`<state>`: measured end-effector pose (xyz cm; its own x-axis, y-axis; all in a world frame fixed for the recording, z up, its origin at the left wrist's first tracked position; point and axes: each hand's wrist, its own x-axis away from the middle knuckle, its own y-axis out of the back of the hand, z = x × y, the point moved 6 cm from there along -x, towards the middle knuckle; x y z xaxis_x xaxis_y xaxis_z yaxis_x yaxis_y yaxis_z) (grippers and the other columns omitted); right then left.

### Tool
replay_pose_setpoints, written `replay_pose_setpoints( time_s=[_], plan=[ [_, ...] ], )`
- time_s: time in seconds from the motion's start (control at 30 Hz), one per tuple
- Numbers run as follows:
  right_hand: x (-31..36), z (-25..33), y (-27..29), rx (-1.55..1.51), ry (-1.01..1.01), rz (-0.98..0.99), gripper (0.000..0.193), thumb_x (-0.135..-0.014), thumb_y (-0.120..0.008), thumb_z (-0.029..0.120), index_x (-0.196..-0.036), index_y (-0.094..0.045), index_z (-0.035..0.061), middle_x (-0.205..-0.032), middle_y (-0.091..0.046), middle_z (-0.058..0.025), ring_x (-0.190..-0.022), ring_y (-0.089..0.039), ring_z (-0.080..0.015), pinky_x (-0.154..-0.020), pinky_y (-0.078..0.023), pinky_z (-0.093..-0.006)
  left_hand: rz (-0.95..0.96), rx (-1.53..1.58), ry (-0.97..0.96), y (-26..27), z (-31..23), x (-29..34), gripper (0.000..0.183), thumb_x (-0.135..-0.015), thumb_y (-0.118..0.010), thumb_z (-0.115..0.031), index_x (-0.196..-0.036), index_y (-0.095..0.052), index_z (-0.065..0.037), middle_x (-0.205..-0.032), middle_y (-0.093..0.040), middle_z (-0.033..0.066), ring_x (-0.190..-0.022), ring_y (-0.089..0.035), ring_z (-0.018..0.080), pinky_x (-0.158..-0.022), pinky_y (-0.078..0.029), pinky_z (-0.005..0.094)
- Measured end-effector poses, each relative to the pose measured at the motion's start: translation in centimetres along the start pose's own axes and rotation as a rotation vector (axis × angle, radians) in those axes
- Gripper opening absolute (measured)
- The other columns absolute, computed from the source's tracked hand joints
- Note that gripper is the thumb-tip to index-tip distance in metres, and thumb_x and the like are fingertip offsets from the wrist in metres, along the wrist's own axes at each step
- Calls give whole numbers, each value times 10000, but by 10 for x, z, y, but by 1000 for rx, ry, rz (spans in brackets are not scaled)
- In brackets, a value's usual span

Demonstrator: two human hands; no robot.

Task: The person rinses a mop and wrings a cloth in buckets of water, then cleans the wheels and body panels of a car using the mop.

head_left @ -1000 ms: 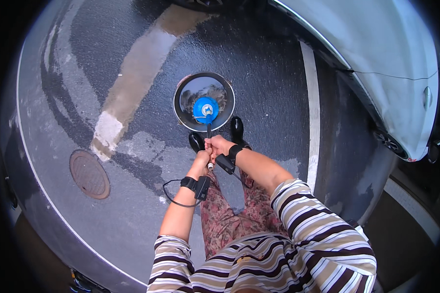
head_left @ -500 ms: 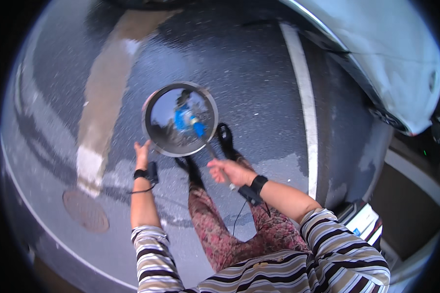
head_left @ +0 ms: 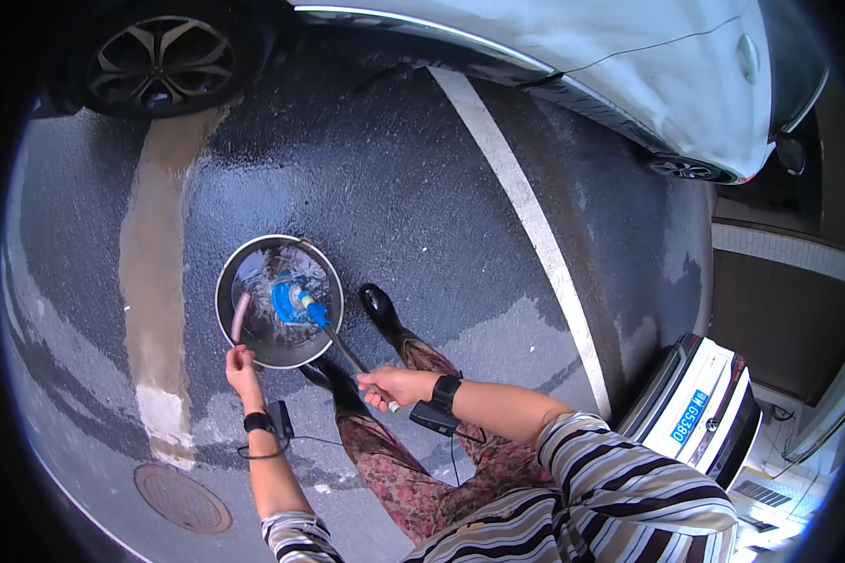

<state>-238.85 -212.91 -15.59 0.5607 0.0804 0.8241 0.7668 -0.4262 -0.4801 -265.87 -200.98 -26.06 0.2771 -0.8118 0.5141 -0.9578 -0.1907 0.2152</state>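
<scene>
A round metal bucket [head_left: 220, 302] with a pale rim stands on the asphalt, holding water with a shiny, rippled surface. My right hand [head_left: 399, 387] is closed around the grey shaft of a blue-headed brush [head_left: 296, 302]. The brush's head is in the bucket, and its shaft slants out over the near right rim. At the near left rim is my left hand [head_left: 242, 372], fingers drawn together. A pink bar-like piece [head_left: 240, 317] lies just beyond those fingertips, inside the rim; whether they grip it, the rim or something else is hidden.
A white car [head_left: 667, 89] stands ahead and to the right, beyond a white painted line [head_left: 521, 206]. At far left is a car wheel [head_left: 160, 61]. Another white car [head_left: 699, 403] is at lower right. A round manhole cover [head_left: 183, 497] lies at lower left.
The bucket now appears lower and further left as the view shifted. My left hand has closed from spread fingers at the rim. The brush head remains in the bucket; the pink piece now shows inside.
</scene>
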Motion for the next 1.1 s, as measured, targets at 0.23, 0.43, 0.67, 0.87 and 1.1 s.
replay_pose_setpoints(
  time_s=[0.23, 0.43, 0.67, 0.87, 1.1],
  plan=[
    [10, -2, 0, -174, -57, -8, 323, -837, -457, 399, -726, -410, 99, -532, -323, 40, -420, -322, -38, -365, -260, -160, 405, -238, 53, -83, -80, 27, 164, -731, -591, -144, -854, -556, -42, -594, -533, 31, -531, -513, 101, -478, -402, 247],
    [25, 18, -37, -398, -121, 230, 291, -882, -380, 295, -683, -379, 82, -499, -312, 39, -370, -305, -43, -344, -253, -173, 369, -669, -13, -88, -46, 31, 416, -745, -529, -429, -780, -608, -22, -681, -597, 160, -672, -580, 286, -615, -414, 367],
    [43, -7, -36, -428, -46, 320, 310, -882, -367, 263, -625, -339, 91, -473, -284, 40, -353, -280, -54, -344, -259, -177, 349, -704, 196, -78, -61, 12, 341, -682, -609, -295, -677, -590, 45, -576, -554, 70, -500, -521, 157, -463, -386, 289],
    [83, -46, 16, -656, -16, 441, 345, -869, -399, 261, -563, -339, 114, -461, -297, 44, -379, -312, -60, -355, -263, -174, 466, -658, 348, -132, -55, 57, 338, -697, -575, -320, -591, -531, -3, -505, -480, 38, -416, -465, 146, -388, -367, 296],
    [140, -103, 45, -619, 196, 490, 324, -841, -456, 192, -539, -370, 114, -465, -339, 41, -392, -343, -47, -357, -267, -155, 669, -1021, 325, -167, -61, 104, 363, -757, -463, -309, -602, -557, 5, -558, -558, 93, -547, -551, 163, -547, -433, 306]
  ],
)
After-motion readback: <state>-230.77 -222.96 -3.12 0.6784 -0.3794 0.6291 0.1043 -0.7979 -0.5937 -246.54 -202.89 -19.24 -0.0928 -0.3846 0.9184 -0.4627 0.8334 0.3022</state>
